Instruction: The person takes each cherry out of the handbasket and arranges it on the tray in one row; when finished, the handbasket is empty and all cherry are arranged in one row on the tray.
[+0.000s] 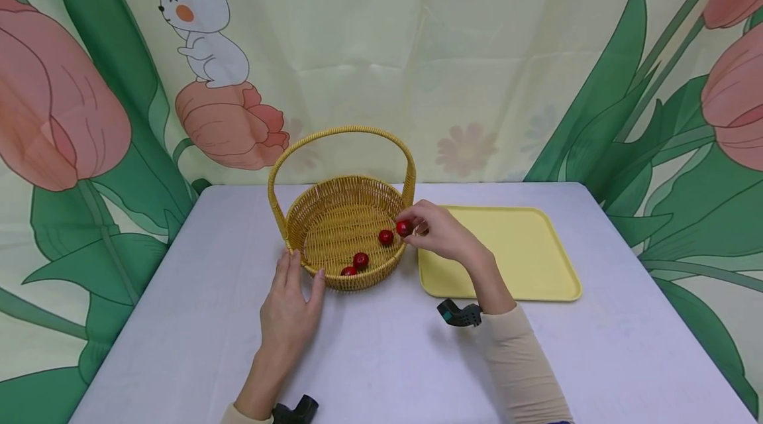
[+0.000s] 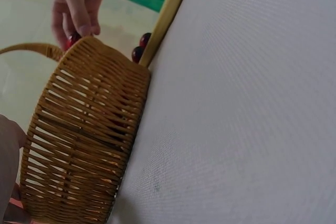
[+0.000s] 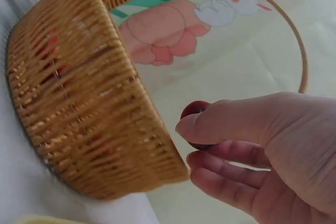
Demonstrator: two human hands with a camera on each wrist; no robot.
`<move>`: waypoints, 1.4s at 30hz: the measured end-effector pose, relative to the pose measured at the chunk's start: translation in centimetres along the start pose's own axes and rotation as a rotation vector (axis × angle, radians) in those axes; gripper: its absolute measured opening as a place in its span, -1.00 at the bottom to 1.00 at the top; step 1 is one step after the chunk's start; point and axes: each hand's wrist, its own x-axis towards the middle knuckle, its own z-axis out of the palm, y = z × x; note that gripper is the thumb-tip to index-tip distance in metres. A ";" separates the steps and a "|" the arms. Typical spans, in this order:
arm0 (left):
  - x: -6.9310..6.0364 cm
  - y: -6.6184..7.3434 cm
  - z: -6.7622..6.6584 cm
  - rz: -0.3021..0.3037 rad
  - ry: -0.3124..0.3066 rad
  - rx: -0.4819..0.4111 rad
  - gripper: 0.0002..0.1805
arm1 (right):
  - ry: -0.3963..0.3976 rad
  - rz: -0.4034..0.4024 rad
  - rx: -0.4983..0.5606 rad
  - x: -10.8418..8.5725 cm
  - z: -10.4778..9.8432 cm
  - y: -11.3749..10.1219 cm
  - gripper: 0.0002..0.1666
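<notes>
A yellow-brown wicker basket point(image 1: 352, 212) with a tall arched handle stands mid-table, several dark red cherries in it. Above its right rim, my right hand point(image 1: 438, 232) pinches a cherry point(image 1: 404, 228) between thumb and fingers; the right wrist view shows the same cherry point(image 3: 195, 113) beside the rim. My left hand point(image 1: 291, 308) rests against the basket's front left side, fingers mostly straight at the rim. Inside the basket lie a cherry point(image 1: 385, 237) near the right wall and another cherry point(image 1: 360, 261) at the front.
A yellow tray point(image 1: 524, 252) lies right of the basket, partly behind my right forearm. Two dark cherries point(image 2: 140, 48) show by its edge in the left wrist view. A white cloth point(image 1: 369, 358) covers the table; a printed curtain point(image 1: 477, 66) hangs behind.
</notes>
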 end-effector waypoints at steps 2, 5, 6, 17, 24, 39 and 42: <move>0.0 0.0 0.0 0.001 -0.001 0.002 -0.26 | 0.011 0.021 0.008 -0.2 -0.4 0.5 -0.65; 0.0 0.0 0.0 0.001 0.000 0.001 -0.26 | 0.022 0.058 0.020 -0.5 -1.0 1.4 -0.66; 0.0 0.0 0.1 0.001 0.000 0.000 -0.26 | 0.026 0.071 0.021 -0.6 -1.2 1.7 -0.65; 0.1 0.0 0.1 -0.012 -0.014 0.001 -0.26 | 0.069 0.209 -0.046 -0.9 -2.4 5.6 -0.57; 0.1 -0.1 0.0 -0.005 -0.005 0.002 -0.26 | 0.087 0.263 -0.062 -1.1 -2.7 7.6 -0.56; 0.0 0.0 0.0 -0.005 -0.007 0.002 -0.26 | 0.073 0.320 -0.061 -1.5 -2.5 10.3 -0.58; 0.0 0.0 0.0 -0.006 -0.007 0.002 -0.26 | 0.070 0.336 -0.060 -1.5 -2.4 10.6 -0.56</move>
